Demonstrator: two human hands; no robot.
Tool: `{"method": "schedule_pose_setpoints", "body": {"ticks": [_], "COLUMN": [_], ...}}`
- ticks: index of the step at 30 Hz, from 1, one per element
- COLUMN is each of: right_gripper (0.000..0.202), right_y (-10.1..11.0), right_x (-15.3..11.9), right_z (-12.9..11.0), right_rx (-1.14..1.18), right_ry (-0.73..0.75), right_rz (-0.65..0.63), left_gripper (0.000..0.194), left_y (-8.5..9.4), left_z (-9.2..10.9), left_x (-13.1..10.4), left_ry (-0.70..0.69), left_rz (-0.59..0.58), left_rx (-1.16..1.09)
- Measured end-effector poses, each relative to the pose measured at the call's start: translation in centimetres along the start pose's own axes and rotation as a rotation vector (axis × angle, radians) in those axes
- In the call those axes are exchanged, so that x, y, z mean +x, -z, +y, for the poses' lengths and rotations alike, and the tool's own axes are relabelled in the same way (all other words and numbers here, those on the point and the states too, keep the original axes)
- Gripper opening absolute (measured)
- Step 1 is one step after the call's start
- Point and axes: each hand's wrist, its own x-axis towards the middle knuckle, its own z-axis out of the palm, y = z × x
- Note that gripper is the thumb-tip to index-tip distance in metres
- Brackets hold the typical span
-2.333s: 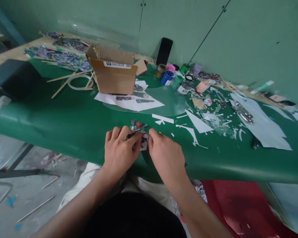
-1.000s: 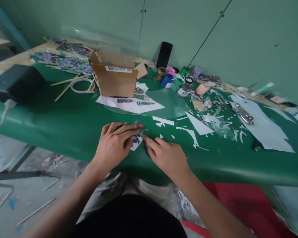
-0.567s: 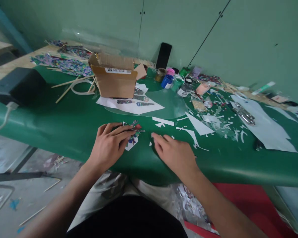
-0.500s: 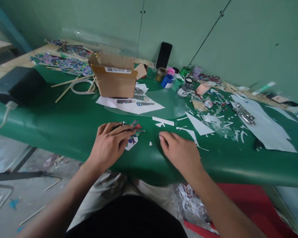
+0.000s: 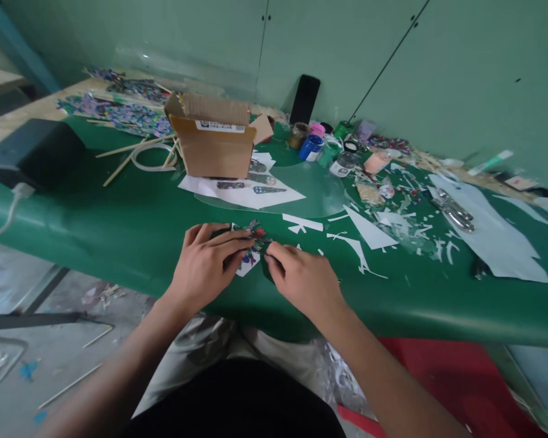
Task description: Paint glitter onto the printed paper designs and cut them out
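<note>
My left hand (image 5: 205,258) lies over a small bundle of multicoloured patterned cut pieces (image 5: 258,233) near the table's front edge. Its fingers are stretched out and rest on the pieces, hiding part of them. Under the bundle shows a white paper scrap (image 5: 249,267) with coloured marks. Just to the right, my right hand (image 5: 304,274) has its fingers curled in a pinch, the tips close to the bundle's right end. Whatever sits in that pinch is hidden or too small to name.
Behind my hands stands an open cardboard box (image 5: 217,149) on white paper with patterned shapes. Paint jars (image 5: 310,148) and a phone (image 5: 304,99) stand farther back. White paper offcuts (image 5: 369,228) and a metal tool (image 5: 454,210) lie to the right; a black box (image 5: 31,152) sits left.
My right hand has moved left, up to the right end of the patterned bundle. My left hand stays on the bundle. The whole view has shifted slightly.
</note>
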Motion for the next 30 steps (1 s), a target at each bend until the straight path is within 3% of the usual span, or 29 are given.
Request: {"method": "schedule_pose_setpoints", "body": {"ticks": [18, 30], "right_gripper": [0.025, 0.026], "right_y": [0.0, 0.6], "right_x": [-0.1, -0.7], "right_z": [-1.0, 0.0], "right_rx": [-0.111, -0.136], "right_ry": [-0.017, 0.033], "right_rz": [-0.024, -0.065], "left_gripper": [0.024, 0.024], "left_y": [-0.1, 0.0], "left_z": [0.3, 0.3], "left_x": [-0.1, -0.1], "left_ry": [0.031, 0.022], "left_rz": [0.003, -0.005], "left_rx": [-0.006, 0.010]}}
